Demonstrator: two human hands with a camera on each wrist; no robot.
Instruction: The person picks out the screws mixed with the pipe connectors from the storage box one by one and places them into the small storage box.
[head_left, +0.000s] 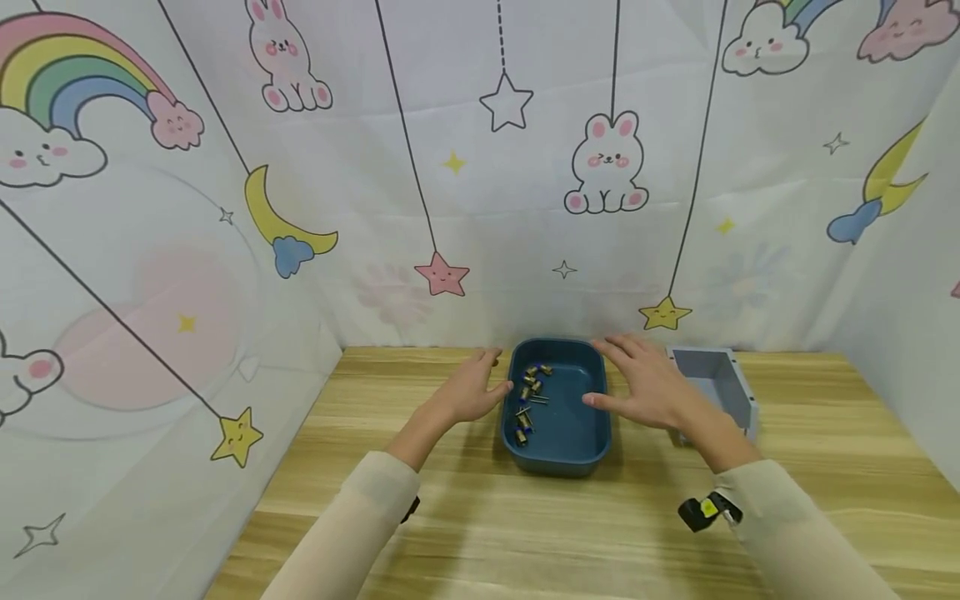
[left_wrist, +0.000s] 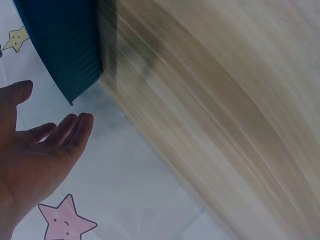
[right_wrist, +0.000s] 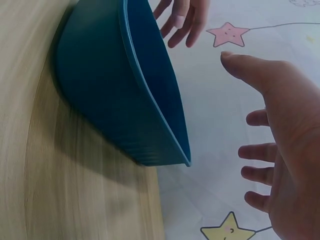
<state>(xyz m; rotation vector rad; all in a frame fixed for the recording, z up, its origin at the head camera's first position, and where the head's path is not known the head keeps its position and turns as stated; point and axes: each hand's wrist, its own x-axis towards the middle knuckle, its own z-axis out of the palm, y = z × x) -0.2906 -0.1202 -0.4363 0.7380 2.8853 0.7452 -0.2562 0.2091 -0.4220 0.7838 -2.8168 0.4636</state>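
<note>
A dark blue plastic bin (head_left: 570, 429) sits on the table, with one hand on either side. Along its left half lie several small brass-coloured pieces (head_left: 525, 392) with blue parts, and a few thin metal pins (head_left: 538, 400); their exact kind is too small to tell. My left hand (head_left: 471, 390) is by the bin's left rim, fingers extended and thumb apart, holding nothing. On the other side my right hand (head_left: 645, 387) hovers by the right rim with spread fingers, also holding nothing. Both wrist views show the bin's outer wall (right_wrist: 100, 75) beside relaxed fingers.
A grey open box (head_left: 742, 392) stands to the right of the bin, partly hidden behind the right hand and forearm. The wooden table (head_left: 525, 542) ends at a white printed curtain (head_left: 510, 208) at the back, which also hangs along both sides.
</note>
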